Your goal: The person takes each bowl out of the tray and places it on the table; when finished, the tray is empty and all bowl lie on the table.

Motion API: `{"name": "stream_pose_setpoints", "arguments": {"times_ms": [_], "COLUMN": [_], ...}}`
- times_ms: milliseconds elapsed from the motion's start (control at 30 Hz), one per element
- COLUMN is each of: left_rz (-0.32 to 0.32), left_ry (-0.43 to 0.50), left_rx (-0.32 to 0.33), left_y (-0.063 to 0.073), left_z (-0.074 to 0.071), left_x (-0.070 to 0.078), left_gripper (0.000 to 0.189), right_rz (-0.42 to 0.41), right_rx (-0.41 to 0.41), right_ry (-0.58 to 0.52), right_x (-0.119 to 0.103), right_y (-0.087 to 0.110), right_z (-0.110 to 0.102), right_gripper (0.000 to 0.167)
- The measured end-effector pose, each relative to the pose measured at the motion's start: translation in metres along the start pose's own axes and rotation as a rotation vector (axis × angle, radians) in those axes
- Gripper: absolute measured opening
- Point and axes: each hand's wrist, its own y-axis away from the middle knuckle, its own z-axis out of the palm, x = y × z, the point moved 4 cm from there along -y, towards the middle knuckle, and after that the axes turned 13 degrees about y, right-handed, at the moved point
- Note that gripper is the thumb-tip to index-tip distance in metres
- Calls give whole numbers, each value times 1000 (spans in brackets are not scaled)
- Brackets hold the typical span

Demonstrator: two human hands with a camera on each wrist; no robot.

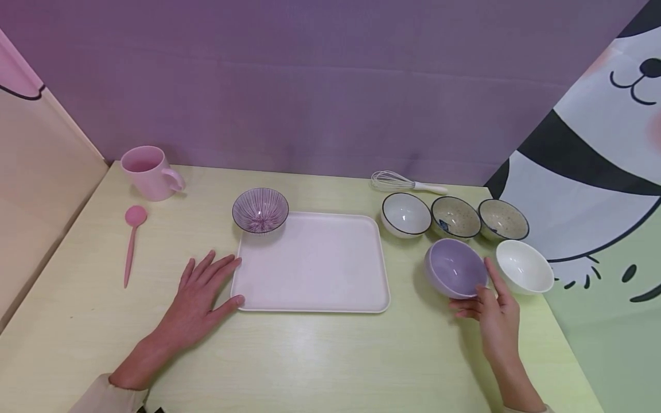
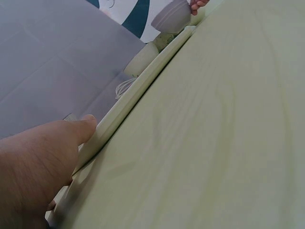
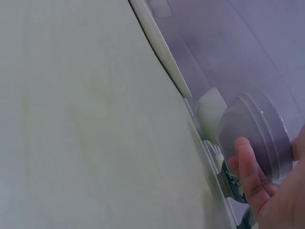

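Note:
My right hand (image 1: 498, 324) holds a purple bowl (image 1: 455, 268) by its right side, thumb at the rim and fingers beneath. In the right wrist view the bowl (image 3: 255, 131) is raised off the table and tilted. My left hand (image 1: 198, 304) lies at the left edge of a white rectangular tray (image 1: 315, 264), its fingers extended and spread. The left wrist view shows the thumb (image 2: 85, 128) against the tray's rim. A purple-striped bowl (image 1: 260, 210) sits at the tray's back left corner, overlapping it in the head view.
Behind the purple bowl stand a white bowl with a dark rim (image 1: 405, 215) and two speckled bowls (image 1: 455, 217). A plain white bowl (image 1: 524, 267) is at the right. A whisk (image 1: 405, 182) lies at the back. A pink mug (image 1: 148, 175) and pink spoon (image 1: 132, 238) are at left.

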Motion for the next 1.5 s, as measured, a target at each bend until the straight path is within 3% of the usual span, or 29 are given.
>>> {"name": "stream_pose_setpoints", "arguments": {"times_ms": [667,1100,1500], "left_rz": [2,9,6], "left_ry": [-1,-5,4], "left_rx": [2,5,2], "left_y": [-1,0,0], "left_z": [2,2,1], "left_x": [-2,-3,-2], "left_gripper": [71,71,70], "right_rz": [26,28,19], "right_rx": [27,39,1], "right_ry": [11,44,43], "right_x": [19,23,23], "right_y": [-14,-20,-22], "right_z": [-23,-26,-25], "right_gripper": [64,64,64]}}
